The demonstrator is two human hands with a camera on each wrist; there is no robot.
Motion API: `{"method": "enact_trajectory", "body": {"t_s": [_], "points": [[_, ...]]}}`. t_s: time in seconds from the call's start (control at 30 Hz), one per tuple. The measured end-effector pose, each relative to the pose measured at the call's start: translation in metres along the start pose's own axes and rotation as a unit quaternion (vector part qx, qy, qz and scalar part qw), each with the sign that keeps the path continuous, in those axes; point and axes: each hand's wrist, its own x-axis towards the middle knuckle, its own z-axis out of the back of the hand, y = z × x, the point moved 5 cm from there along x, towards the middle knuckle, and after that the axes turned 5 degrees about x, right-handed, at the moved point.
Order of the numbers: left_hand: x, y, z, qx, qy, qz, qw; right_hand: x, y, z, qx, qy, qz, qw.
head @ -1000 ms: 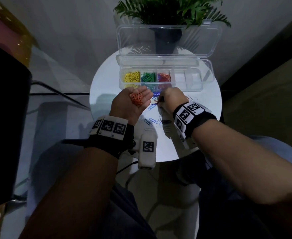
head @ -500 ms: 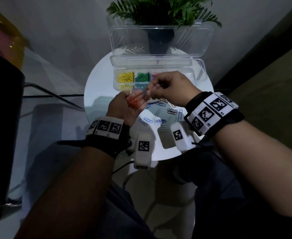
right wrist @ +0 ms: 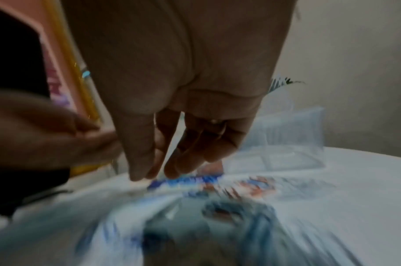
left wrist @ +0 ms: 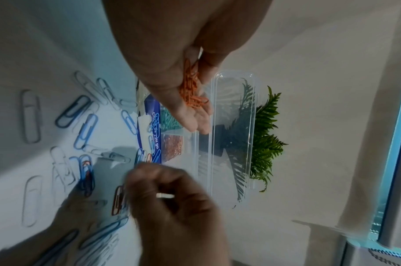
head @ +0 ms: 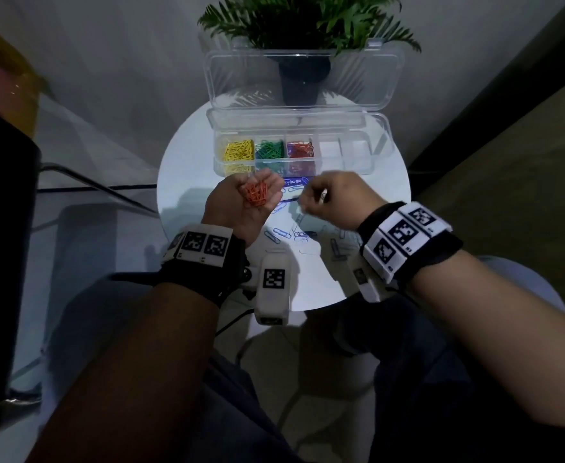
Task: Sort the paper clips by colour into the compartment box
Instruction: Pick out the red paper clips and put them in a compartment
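My left hand (head: 251,203) is held palm up and cupped over the table, carrying a small heap of orange paper clips (head: 257,197) (left wrist: 191,90). My right hand (head: 326,198) (left wrist: 169,196) hovers low just to its right. Its fingers (right wrist: 172,162) point down at the table and nothing shows between them. The clear compartment box (head: 347,155) stands open behind, with yellow clips (head: 239,151), green clips (head: 270,150) and red-orange clips (head: 299,150) in its left three compartments. Blue and pale clips (head: 279,233) (left wrist: 85,131) lie scattered on the table, and a dark orange one (left wrist: 118,199) lies by my right fingers.
The small round white table (head: 190,168) has a blue printed label (head: 292,182) in front of the box. The box's lid (head: 358,78) stands upright behind it, against a potted fern (head: 302,45). The two right compartments look empty. A dark object stands at the left.
My right hand came up from the table to my left palm, then drew back right and down toward the loose clips. My left hand stayed cupped with the orange clips.
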Motion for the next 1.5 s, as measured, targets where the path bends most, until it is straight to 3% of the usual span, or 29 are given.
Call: {"method": "enact_trajectory", "body": {"t_s": [0.07, 0.13, 0.27, 0.43, 0.6, 0.73, 0.87, 1.03, 1.33, 1.5], "points": [[0.0, 0.0, 0.001, 0.006, 0.003, 0.004, 1.0, -0.007, -0.018, -0.02, -0.046, 0.081, -0.032, 0.995], [-0.002, 0.0, 0.001, 0.017, 0.004, 0.008, 1.0, -0.011, -0.029, -0.032, -0.068, 0.106, -0.055, 0.991], [-0.003, -0.001, 0.002, 0.038, -0.004, 0.008, 0.999, -0.009, -0.029, -0.036, -0.067, 0.084, -0.036, 0.994], [-0.003, -0.002, 0.001, 0.035, -0.004, 0.005, 0.999, 0.001, -0.028, -0.023, 0.045, 0.015, -0.057, 0.997], [-0.003, -0.003, 0.001, 0.033, -0.005, 0.002, 0.999, 0.009, -0.014, -0.021, 0.093, 0.019, -0.039, 0.995], [-0.003, -0.004, 0.001, 0.033, -0.008, -0.001, 0.999, 0.013, -0.02, -0.018, 0.053, -0.015, -0.052, 0.997], [-0.005, -0.004, 0.0, 0.045, -0.01, -0.002, 0.999, 0.011, -0.031, -0.025, -0.068, 0.043, -0.058, 0.995], [-0.004, -0.005, 0.0, 0.047, -0.013, -0.004, 0.999, 0.009, -0.032, -0.03, -0.103, 0.057, -0.036, 0.992], [-0.004, -0.005, 0.0, 0.048, -0.01, -0.009, 0.999, -0.001, -0.056, 0.011, 0.019, -0.067, -0.086, 0.994], [-0.002, -0.003, 0.0, 0.054, -0.007, -0.011, 0.998, -0.003, -0.059, -0.002, -0.068, 0.017, -0.078, 0.994]]}}
